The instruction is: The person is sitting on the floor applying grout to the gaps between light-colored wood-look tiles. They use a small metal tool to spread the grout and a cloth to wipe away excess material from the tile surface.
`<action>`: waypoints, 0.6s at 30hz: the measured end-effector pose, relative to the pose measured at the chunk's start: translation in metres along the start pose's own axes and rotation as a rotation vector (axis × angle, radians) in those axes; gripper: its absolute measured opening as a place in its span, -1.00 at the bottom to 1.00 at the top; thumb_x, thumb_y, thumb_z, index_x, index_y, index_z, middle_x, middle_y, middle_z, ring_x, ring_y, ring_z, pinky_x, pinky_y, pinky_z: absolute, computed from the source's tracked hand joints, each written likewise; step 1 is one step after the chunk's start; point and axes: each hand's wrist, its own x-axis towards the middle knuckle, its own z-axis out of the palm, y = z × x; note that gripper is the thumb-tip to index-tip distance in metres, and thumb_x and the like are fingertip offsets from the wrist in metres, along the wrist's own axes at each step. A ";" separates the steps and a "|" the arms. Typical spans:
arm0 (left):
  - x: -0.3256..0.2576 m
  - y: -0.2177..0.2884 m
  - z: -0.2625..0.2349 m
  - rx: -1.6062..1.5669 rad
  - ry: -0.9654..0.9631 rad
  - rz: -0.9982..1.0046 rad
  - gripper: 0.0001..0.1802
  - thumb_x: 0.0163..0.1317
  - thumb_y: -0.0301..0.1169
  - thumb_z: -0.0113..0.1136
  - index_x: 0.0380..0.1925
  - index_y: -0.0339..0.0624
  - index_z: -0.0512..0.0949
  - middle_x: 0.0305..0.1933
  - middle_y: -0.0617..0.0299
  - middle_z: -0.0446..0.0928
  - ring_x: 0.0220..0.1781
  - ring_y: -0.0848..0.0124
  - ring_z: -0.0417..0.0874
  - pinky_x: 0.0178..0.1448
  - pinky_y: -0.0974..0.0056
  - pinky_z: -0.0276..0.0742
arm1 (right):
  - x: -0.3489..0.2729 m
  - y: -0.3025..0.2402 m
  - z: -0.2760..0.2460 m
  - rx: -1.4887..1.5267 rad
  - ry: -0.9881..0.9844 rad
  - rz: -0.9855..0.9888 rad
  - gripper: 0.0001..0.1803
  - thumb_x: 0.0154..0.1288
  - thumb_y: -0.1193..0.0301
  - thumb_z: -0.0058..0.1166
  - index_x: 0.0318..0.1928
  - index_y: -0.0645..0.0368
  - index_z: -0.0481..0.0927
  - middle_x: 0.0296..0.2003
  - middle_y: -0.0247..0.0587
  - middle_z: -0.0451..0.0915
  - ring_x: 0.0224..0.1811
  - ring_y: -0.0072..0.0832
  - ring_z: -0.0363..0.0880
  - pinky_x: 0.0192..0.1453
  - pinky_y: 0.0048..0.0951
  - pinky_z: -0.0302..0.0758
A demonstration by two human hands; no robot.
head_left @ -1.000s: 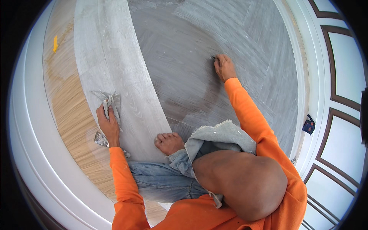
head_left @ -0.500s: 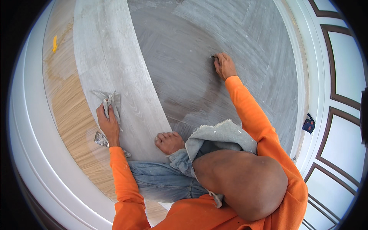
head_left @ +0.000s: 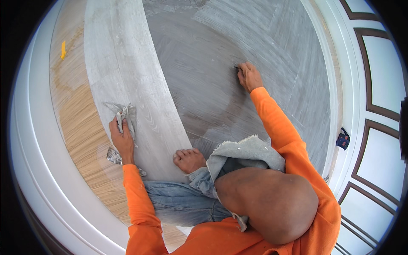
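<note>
My left hand (head_left: 122, 139) grips a crumpled pale grey rag (head_left: 126, 117), resting on the light grey plank strip (head_left: 123, 55). Farther out on the right, my right hand (head_left: 250, 77) is closed, low over the darker grey wood-patterned floor (head_left: 199, 63). A small dark tip (head_left: 236, 67) pokes out between its fingers; the rest of that thing is hidden by the hand. Under my left wrist, partly covered, lies a stained metal-looking flat piece (head_left: 114, 155).
My bare foot (head_left: 189, 160) and bent knee (head_left: 272, 204) are between my arms. Tan wood-patterned flooring (head_left: 80, 123) with a yellow arrow mark (head_left: 63, 50) runs along the left. A small dark blue object (head_left: 342, 139) sits by the right wall with its brown-framed panels (head_left: 384, 70).
My right hand has moved slightly toward me over the grey floor. The left hand stays on the rag. The whole view has shifted a little.
</note>
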 end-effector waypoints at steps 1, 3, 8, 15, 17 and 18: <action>0.000 0.002 0.000 -0.001 0.001 -0.004 -0.66 0.59 -0.43 0.16 0.27 -0.28 0.60 0.03 0.06 0.59 0.13 0.18 0.62 0.32 0.18 0.48 | -0.001 0.001 0.000 -0.018 -0.018 0.009 -0.75 0.29 0.55 0.22 -0.01 0.21 0.65 -0.23 -0.04 0.60 -0.08 0.00 0.64 0.04 -0.05 0.61; 0.001 0.002 0.001 -0.005 0.002 -0.004 -0.66 0.59 -0.43 0.16 0.27 -0.28 0.60 0.03 0.06 0.59 0.12 0.18 0.61 0.31 0.17 0.48 | 0.001 0.003 0.000 0.021 -0.022 0.021 -0.77 0.29 0.55 0.21 -0.03 0.21 0.65 -0.23 -0.04 0.60 -0.08 -0.01 0.64 0.03 -0.05 0.60; 0.000 -0.001 0.000 -0.036 0.000 0.010 -0.66 0.59 -0.43 0.16 0.27 -0.30 0.59 0.03 0.05 0.58 0.13 0.17 0.61 0.32 0.17 0.48 | 0.000 0.007 0.005 0.006 0.020 -0.018 -0.78 0.30 0.54 0.20 -0.04 0.20 0.65 -0.22 -0.04 0.60 -0.09 -0.01 0.64 0.02 -0.05 0.59; 0.001 0.001 -0.002 -0.044 -0.008 0.008 -0.66 0.59 -0.44 0.16 0.26 -0.32 0.59 0.05 0.04 0.58 0.15 0.18 0.61 0.33 0.17 0.47 | -0.004 0.004 0.005 -0.020 -0.026 -0.008 -0.77 0.34 0.51 0.18 0.00 0.19 0.66 -0.20 -0.02 0.61 -0.06 0.01 0.65 0.06 -0.04 0.60; 0.000 0.004 -0.001 -0.029 -0.005 0.010 -0.67 0.59 -0.45 0.16 0.26 -0.33 0.59 0.05 0.04 0.58 0.15 0.18 0.60 0.33 0.17 0.47 | -0.004 0.006 0.004 -0.015 -0.026 0.012 -0.77 0.36 0.51 0.18 0.01 0.18 0.66 -0.19 -0.02 0.62 -0.05 0.02 0.65 0.06 -0.03 0.60; 0.001 0.005 0.000 -0.040 -0.008 0.005 -0.67 0.59 -0.45 0.16 0.26 -0.33 0.59 0.06 0.04 0.58 0.15 0.17 0.61 0.33 0.17 0.47 | 0.000 0.009 0.004 0.001 -0.001 0.046 -0.77 0.36 0.50 0.17 0.01 0.17 0.67 -0.18 -0.02 0.62 -0.06 0.02 0.66 0.05 -0.03 0.61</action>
